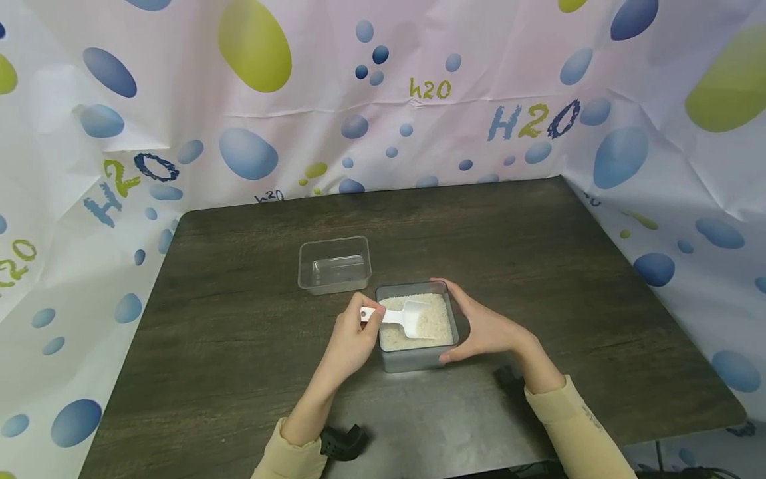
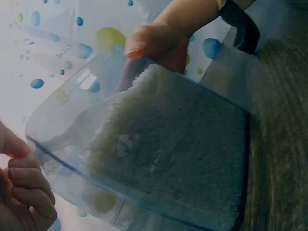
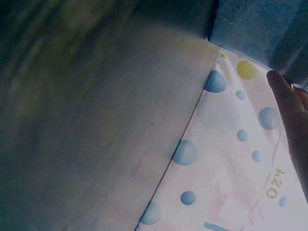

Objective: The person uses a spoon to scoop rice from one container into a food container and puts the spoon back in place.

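Observation:
My left hand (image 1: pixel 352 337) pinches the handle of a white plastic scoop (image 1: pixel 413 318) between thumb and fingers. The scoop's bowl lies over the white rice (image 1: pixel 399 340) in a square grey see-through container (image 1: pixel 415 361). On the container's right side, my right hand (image 1: pixel 492 327) grips the wall, thumb toward the near corner and fingers at the far one. In the left wrist view, the rice shows through the container wall (image 2: pixel 226 103), and the left hand's fingers (image 2: pixel 31 180) are curled. Only part of the right hand (image 3: pixel 291 120) appears in the right wrist view, against the container (image 3: pixel 252 26).
A clear rectangular plastic box (image 1: pixel 335 288) stands behind and left of the rice container on the dark wooden table (image 1: pixel 239 372). A white sheet printed with blue and green spots (image 1: pixel 335 86) hangs behind the table and along both sides.

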The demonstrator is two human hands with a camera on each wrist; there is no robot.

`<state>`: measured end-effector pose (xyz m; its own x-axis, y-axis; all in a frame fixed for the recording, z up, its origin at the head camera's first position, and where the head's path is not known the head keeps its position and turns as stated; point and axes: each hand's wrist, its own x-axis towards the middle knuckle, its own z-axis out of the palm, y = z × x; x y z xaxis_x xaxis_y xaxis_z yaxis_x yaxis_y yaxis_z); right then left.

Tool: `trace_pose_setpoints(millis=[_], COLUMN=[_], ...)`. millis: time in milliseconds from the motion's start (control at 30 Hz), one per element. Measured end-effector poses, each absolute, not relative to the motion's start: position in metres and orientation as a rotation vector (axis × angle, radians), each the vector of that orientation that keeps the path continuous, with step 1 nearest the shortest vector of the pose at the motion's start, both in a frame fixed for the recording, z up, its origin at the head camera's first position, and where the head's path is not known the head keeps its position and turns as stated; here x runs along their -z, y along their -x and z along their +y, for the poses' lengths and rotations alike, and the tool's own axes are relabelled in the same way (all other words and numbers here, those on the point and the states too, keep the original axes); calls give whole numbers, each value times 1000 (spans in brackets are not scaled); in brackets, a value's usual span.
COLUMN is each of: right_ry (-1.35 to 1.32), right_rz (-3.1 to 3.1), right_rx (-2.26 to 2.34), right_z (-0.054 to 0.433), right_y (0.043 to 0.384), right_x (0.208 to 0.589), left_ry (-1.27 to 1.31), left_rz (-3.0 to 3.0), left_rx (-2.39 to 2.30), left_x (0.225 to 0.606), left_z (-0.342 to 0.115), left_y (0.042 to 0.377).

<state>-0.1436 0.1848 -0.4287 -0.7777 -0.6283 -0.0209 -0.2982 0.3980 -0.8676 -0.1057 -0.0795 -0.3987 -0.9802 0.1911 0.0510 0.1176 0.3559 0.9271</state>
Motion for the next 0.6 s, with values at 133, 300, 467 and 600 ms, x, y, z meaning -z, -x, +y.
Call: trace_pose_setpoints(millis=[133, 300, 467, 600], right_ry=[793, 795, 801, 803], right_rz=[2318, 2322, 2319, 2317], right_rx=[1326, 1320, 1321, 1322], right_z=[185, 185, 185, 185], right_y=[143, 142, 141, 141], right_x=[429, 429, 431, 431], left_ry=[-260, -224, -177, -154], left_rz=[2472, 2341, 2259, 2229], left_rx=[-1816, -1981, -2060, -2106], left_x=[401, 402, 405, 407], left_z=[-77, -76, -75, -76], left_y=[105, 104, 103, 101])
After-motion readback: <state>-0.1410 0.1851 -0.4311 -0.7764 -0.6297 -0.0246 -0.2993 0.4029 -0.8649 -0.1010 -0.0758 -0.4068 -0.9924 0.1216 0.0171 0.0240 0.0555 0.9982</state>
